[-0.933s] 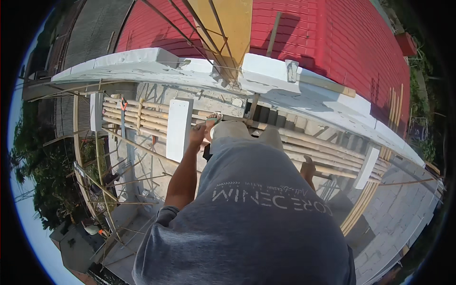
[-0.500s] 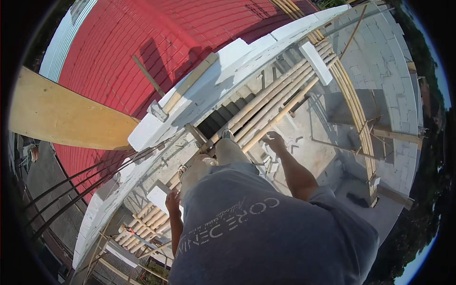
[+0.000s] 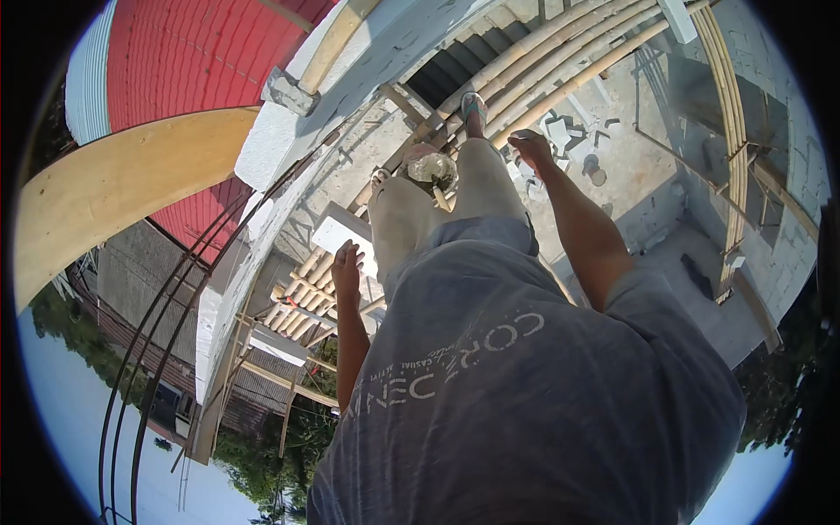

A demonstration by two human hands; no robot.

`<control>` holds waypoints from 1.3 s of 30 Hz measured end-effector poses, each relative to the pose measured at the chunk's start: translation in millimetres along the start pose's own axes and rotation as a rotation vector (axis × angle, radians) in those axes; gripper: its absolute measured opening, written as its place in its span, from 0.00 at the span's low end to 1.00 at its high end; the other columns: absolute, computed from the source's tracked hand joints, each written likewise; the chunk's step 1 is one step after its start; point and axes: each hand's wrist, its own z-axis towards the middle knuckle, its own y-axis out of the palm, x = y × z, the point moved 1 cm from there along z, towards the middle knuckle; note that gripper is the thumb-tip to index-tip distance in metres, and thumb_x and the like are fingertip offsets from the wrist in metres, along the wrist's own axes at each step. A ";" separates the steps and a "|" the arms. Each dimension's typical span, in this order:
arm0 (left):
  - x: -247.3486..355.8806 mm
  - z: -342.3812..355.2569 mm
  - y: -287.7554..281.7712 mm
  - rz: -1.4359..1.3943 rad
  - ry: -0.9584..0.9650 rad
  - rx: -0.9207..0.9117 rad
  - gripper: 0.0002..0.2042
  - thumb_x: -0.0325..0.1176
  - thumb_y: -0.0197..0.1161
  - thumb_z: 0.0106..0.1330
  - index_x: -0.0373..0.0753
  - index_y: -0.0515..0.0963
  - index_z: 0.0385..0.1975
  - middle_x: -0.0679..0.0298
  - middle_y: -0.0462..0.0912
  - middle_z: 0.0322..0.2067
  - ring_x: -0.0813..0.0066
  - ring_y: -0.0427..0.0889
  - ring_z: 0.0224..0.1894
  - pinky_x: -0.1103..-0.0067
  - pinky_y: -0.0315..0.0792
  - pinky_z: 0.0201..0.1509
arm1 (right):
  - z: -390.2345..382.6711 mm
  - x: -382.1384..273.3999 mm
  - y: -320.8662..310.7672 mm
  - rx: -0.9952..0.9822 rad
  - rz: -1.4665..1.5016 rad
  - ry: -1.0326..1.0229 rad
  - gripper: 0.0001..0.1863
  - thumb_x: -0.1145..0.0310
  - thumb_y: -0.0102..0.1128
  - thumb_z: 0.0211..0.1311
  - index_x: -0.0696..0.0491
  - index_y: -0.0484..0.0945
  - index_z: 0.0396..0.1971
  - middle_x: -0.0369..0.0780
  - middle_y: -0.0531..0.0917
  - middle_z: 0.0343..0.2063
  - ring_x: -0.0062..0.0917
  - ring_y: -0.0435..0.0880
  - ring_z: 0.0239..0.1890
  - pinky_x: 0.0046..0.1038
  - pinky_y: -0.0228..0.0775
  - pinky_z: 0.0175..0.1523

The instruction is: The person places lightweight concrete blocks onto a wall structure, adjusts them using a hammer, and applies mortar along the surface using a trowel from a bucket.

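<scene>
My left hand [image 3: 347, 262] hangs beside my left thigh with its fingers loosely curled and apart, holding nothing. Just beyond it lies a white block [image 3: 337, 229]. Out to the right, over the drop beside the bamboo poles [image 3: 564, 48], my right hand [image 3: 530, 149] is held away from my body; its fingers look extended, and I see nothing in them. Between my legs sits a round container of grey mortar [image 3: 430, 166], with a wooden tool handle [image 3: 443, 200] sticking out toward me. My sandalled right foot [image 3: 473, 107] stands on the poles.
A white block wall [image 3: 271, 144] runs along my left, with a timber piece [image 3: 337, 44] on top. Past it are a curved plywood sheet [image 3: 131, 188], steel bars [image 3: 166, 350] and a red roof [image 3: 184, 74]. Far below on the right, offcuts litter the floor [image 3: 639, 166].
My view has swung so the wall, poles and roof sit higher in the picture. My legs have parted, and the mortar container now shows between them. Both arms remain out at my sides.
</scene>
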 end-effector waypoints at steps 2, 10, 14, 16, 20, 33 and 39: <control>13.4 1.5 1.2 0.081 0.005 -0.023 0.24 0.41 0.57 0.72 0.36 0.70 0.63 0.57 0.80 0.52 0.66 0.80 0.53 0.71 0.72 0.55 | 14.6 -6.3 33.0 -0.006 0.104 -0.047 0.15 0.64 0.67 0.59 0.55 0.83 0.44 0.37 0.86 0.33 0.19 0.82 0.30 0.24 0.74 0.36; 34.3 36.5 61.1 0.459 0.043 -0.266 0.25 0.44 0.60 0.70 0.34 0.72 0.60 0.52 0.81 0.52 0.67 0.79 0.56 0.74 0.70 0.60 | 33.1 24.2 186.6 -0.077 -0.067 -0.259 0.16 0.61 0.66 0.57 0.52 0.84 0.43 0.41 0.87 0.36 0.27 0.86 0.36 0.29 0.76 0.44; 28.8 80.6 90.3 0.657 0.164 -0.357 0.25 0.44 0.61 0.68 0.31 0.73 0.58 0.51 0.81 0.51 0.65 0.79 0.56 0.73 0.70 0.60 | 28.5 65.8 253.9 0.071 0.115 0.143 0.24 0.57 0.68 0.53 0.54 0.81 0.48 0.46 0.86 0.40 0.36 0.86 0.44 0.34 0.76 0.50; 24.1 115.7 99.9 0.729 0.160 -0.386 0.26 0.44 0.62 0.68 0.30 0.74 0.58 0.50 0.82 0.51 0.65 0.79 0.56 0.73 0.71 0.60 | 25.2 85.8 278.3 0.116 0.151 0.272 0.27 0.56 0.69 0.52 0.54 0.79 0.51 0.47 0.85 0.42 0.38 0.85 0.47 0.35 0.76 0.52; -3.3 204.9 125.6 0.725 0.076 -0.483 0.30 0.44 0.65 0.65 0.29 0.70 0.61 0.53 0.82 0.48 0.65 0.80 0.51 0.73 0.73 0.54 | 31.0 126.1 317.6 0.171 -0.055 0.742 0.39 0.56 0.69 0.50 0.51 0.67 0.63 0.50 0.73 0.58 0.42 0.76 0.59 0.40 0.73 0.57; -187.1 412.7 172.7 0.722 -0.279 -0.279 0.37 0.46 0.68 0.58 0.27 0.67 0.62 0.50 0.75 0.59 0.60 0.76 0.60 0.71 0.69 0.61 | 79.8 256.1 396.5 0.132 -0.277 1.025 0.35 0.55 0.65 0.55 0.51 0.65 0.61 0.47 0.71 0.57 0.41 0.65 0.66 0.45 0.60 0.65; -190.3 409.8 155.9 1.112 -0.267 -0.146 0.20 0.47 0.65 0.62 0.34 0.83 0.42 0.54 0.86 0.36 0.58 0.84 0.41 0.69 0.73 0.49 | 89.4 254.6 395.2 0.061 -0.301 0.934 0.33 0.55 0.63 0.57 0.52 0.65 0.60 0.47 0.72 0.55 0.42 0.67 0.65 0.45 0.60 0.65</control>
